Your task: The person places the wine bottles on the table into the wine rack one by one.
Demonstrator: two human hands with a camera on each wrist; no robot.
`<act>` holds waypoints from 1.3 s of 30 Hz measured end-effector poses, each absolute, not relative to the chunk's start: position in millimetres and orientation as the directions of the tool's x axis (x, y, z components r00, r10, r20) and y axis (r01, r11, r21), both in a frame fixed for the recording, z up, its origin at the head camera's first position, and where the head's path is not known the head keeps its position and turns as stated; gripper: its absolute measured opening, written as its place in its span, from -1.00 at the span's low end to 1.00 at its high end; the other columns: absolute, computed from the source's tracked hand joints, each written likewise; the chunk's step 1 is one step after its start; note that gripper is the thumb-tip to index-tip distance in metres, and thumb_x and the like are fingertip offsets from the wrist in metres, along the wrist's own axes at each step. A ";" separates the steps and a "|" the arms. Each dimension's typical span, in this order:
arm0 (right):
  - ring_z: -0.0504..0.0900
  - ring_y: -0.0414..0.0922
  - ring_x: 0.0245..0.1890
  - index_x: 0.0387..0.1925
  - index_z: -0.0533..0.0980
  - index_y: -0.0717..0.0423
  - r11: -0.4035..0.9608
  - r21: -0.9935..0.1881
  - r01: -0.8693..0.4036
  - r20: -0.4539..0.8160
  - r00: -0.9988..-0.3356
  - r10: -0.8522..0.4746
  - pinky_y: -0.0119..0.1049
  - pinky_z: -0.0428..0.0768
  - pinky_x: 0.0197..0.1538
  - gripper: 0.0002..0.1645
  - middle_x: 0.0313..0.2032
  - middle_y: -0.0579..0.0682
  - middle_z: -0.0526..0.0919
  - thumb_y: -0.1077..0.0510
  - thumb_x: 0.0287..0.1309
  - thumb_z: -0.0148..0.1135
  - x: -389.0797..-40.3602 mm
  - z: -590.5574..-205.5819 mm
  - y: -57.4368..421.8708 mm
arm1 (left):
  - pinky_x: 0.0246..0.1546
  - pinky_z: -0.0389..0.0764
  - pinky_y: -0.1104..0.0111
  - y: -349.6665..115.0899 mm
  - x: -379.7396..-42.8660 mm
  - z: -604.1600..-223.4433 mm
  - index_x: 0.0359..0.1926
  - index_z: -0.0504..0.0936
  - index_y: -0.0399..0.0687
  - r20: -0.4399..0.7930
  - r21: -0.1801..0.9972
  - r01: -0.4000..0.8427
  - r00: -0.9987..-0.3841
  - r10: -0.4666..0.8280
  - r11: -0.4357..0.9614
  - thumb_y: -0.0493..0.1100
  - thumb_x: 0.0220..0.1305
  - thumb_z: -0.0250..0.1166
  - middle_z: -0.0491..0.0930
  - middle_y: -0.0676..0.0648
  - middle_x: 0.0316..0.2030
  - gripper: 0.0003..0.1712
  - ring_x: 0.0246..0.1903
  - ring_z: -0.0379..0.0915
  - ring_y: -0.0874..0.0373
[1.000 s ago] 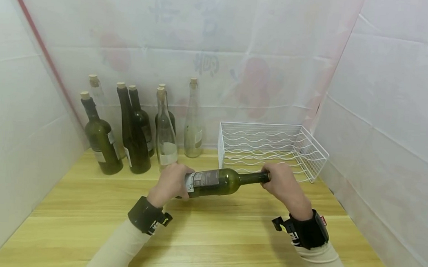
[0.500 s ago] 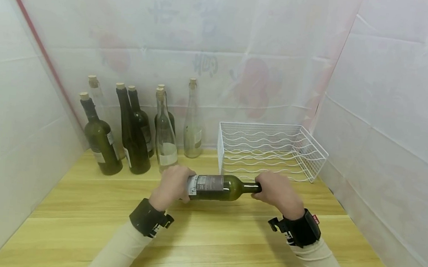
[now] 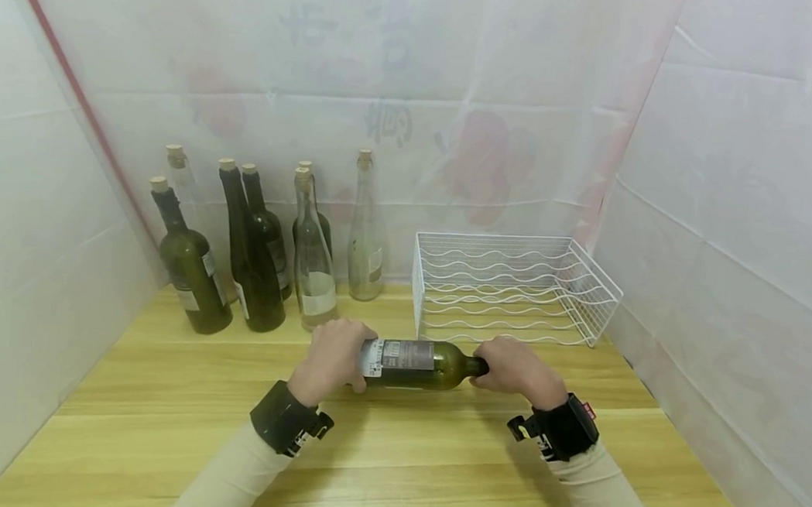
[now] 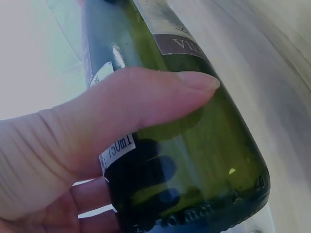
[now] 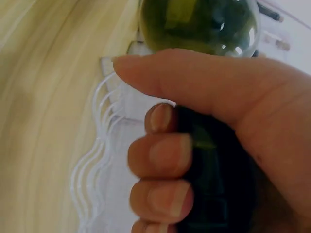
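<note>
A green glass wine bottle [image 3: 449,367] lies sideways between both hands, its neck pointing right, in front of the wire rack. My left hand [image 3: 333,361] grips it near the base; in the left wrist view the thumb [image 4: 160,94] crosses the glass beside a white label reading 750ml. The right hand [image 3: 513,371] holds the neck, and the right wrist view has its fingers [image 5: 160,155] curled round the dark neck below the shoulder [image 5: 199,24]. Whether the bottle touches the table is hard to tell.
A white wire rack [image 3: 508,295] with wavy bars stands at the back right. Several corked bottles stand at the back left, among them a dark one [image 3: 254,283], a clear one [image 3: 316,287] and a green one [image 3: 195,272]. White sheets [image 3: 749,228] enclose the wooden table [image 3: 393,470].
Both hands have brought the bottle slightly nearer the person and turned it more level. The right hand has moved left and down, covering more of the neck.
</note>
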State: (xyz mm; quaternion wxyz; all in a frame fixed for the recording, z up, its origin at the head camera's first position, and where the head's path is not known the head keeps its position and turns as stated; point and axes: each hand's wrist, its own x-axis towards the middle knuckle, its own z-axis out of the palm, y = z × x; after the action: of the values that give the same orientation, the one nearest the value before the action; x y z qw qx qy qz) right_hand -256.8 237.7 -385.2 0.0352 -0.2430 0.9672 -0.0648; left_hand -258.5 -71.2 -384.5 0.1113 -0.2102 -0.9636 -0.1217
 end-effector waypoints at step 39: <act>0.11 -0.30 -0.60 -0.64 0.44 -0.11 0.829 -0.279 -0.485 0.033 -0.868 -0.496 -0.40 0.12 -0.41 -0.71 -0.63 -0.24 0.19 0.29 -0.18 0.37 -285.0 -387.4 317.1 | 0.12 0.67 -0.06 -81.3 -252.4 -380.6 0.34 0.54 -0.11 0.059 0.311 0.383 -0.921 0.385 0.870 -0.10 -0.26 0.73 0.69 -0.16 0.17 0.02 0.17 0.61 -0.18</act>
State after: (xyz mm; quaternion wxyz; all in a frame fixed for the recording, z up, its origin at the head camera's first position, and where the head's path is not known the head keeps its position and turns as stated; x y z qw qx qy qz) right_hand -285.0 317.1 -387.4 0.0203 -0.2565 0.9561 -0.1406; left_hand -252.4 -81.3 -380.6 -0.0022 -0.1986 -0.9668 -0.1605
